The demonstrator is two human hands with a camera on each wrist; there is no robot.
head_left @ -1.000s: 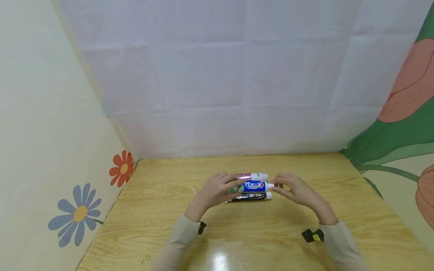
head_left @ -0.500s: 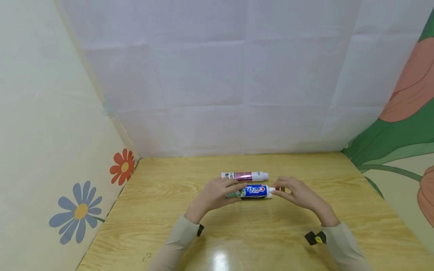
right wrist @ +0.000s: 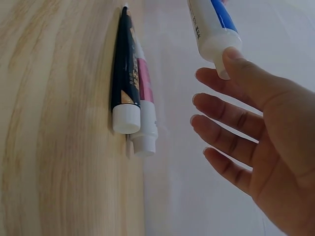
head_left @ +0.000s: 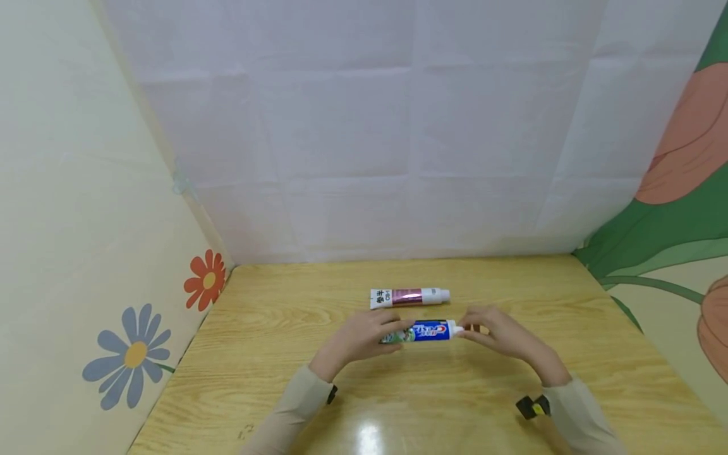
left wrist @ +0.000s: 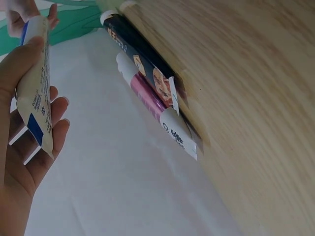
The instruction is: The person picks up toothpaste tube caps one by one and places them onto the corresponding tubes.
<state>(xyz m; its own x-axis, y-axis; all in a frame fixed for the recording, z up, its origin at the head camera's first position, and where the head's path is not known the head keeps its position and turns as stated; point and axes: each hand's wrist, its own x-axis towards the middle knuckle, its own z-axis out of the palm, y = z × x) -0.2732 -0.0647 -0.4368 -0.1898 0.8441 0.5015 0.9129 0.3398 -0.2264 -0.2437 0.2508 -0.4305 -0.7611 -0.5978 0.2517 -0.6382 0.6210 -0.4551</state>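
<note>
A blue, white and green Crest toothpaste tube is held above the table, lying level between both hands. My left hand grips its flat tail half, thumb on one face and fingers behind, as the left wrist view shows. At the other end my right hand pinches the white cap between thumb and index finger, the other fingers spread loosely. A black toothpaste tube with a white cap lies on the table, mostly hidden behind the held tube in the head view. Beyond it lies a pink and white toothpaste tube.
The wooden table reaches back to a white sheet hung behind it. A wall with painted flowers stands at the left, and another painted wall at the right.
Both hands have moved the Crest tube up and toward the person, out from between the other two tubes. It now covers the black tube in the head view. The pink tube stays put.
</note>
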